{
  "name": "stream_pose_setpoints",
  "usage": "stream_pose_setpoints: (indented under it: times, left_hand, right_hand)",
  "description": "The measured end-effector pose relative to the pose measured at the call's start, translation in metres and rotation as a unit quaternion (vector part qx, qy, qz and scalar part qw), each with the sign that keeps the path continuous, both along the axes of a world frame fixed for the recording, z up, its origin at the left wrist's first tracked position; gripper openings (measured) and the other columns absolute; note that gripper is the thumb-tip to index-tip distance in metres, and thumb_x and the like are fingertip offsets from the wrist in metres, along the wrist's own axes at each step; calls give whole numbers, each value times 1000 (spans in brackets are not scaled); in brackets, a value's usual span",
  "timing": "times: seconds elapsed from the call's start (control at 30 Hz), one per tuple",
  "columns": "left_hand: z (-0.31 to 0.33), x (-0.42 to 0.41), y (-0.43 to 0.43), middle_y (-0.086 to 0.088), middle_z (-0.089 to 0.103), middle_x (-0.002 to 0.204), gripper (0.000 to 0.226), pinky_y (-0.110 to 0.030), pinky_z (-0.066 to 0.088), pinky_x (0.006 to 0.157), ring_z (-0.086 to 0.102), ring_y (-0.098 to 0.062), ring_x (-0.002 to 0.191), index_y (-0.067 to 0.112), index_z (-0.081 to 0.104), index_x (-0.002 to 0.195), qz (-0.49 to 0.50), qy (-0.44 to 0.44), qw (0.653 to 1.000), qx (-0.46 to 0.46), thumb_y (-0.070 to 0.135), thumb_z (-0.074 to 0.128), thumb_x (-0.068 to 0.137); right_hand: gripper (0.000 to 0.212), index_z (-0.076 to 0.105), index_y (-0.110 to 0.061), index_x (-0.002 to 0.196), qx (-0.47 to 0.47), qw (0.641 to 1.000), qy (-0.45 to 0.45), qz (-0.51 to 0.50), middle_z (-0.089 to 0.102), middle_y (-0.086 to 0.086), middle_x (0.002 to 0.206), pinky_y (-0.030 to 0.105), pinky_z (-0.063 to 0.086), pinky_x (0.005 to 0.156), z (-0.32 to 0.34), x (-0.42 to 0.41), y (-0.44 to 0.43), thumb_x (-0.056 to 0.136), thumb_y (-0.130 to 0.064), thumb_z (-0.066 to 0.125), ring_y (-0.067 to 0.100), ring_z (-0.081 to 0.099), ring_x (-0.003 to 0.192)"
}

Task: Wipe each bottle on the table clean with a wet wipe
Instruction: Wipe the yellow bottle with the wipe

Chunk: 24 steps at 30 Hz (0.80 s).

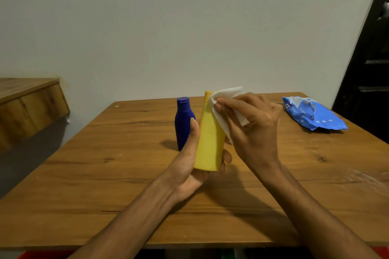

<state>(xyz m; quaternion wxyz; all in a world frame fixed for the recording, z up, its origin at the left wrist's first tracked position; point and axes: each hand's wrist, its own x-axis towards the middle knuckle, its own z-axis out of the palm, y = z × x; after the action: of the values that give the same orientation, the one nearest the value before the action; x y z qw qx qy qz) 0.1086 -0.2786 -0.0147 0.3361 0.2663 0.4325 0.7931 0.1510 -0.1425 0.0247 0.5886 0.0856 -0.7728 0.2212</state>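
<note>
My left hand [189, 166] grips the lower part of a yellow bottle [209, 143], holding it lifted above the wooden table [105, 174] and tilted slightly. My right hand [250, 126] holds a white wet wipe [226, 94] and presses it against the bottle's upper right side. A dark blue bottle [182, 120] with its cap on stands upright on the table just behind and to the left of the yellow one, partly hidden by my left thumb.
A blue pack of wet wipes [311, 115] lies at the table's far right. A wooden ledge [27, 103] juts from the wall at the left. A dark door [370, 65] stands at the right. The table's front edge runs near the bottom.
</note>
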Motion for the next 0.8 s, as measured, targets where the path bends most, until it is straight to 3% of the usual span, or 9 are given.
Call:
stream_pose_setpoints:
  times: [0.17,0.3,0.43,0.6,0.73,0.8]
  left_hand:
    - [-1,1,1,-4,68,95,55,-34,48,71,58,-18,77,23,74,105,12,11,1000,-8,65,46,83]
    - [-2,2,1,-5,68,98,56,-36,48,75,59,-19,80,25,75,104,26,10,999,-30,68,55,74]
    - [-3,3,2,-6,67,99,55,-35,48,71,58,-19,78,25,72,108,22,24,999,-34,67,54,79]
    - [-4,2,1,-8,65,101,72,-34,49,70,60,-18,78,18,62,122,26,30,998,-48,70,63,72]
    - [-2,3,2,-7,64,100,62,-34,48,69,58,-17,76,18,62,121,19,42,998,-51,66,47,85]
    - [-1,3,2,-7,64,101,64,-33,49,69,58,-18,78,19,63,121,20,49,997,-52,68,50,82]
  right_hand:
    - [15,73,-25,100,-11,1000,-13,12,64,-7,89,46,39,71,4,-2,3,85,-25,71,13,56,84]
    - [17,72,-24,102,22,999,-29,23,62,-7,91,43,38,71,0,-1,0,87,-30,66,11,53,86]
    - [19,72,-27,102,28,999,-27,-8,62,-8,90,40,34,72,5,2,1,88,-35,62,7,49,86]
    - [22,72,-25,100,79,996,-37,-1,63,-6,90,38,33,71,4,3,-4,88,-38,59,12,51,86]
    - [18,71,-26,102,14,1000,-9,-13,61,-8,91,47,39,70,4,2,1,89,-35,63,10,50,86]
    - [18,71,-25,104,11,1000,-1,-2,61,-6,91,46,39,71,1,1,-1,89,-32,63,13,52,86]
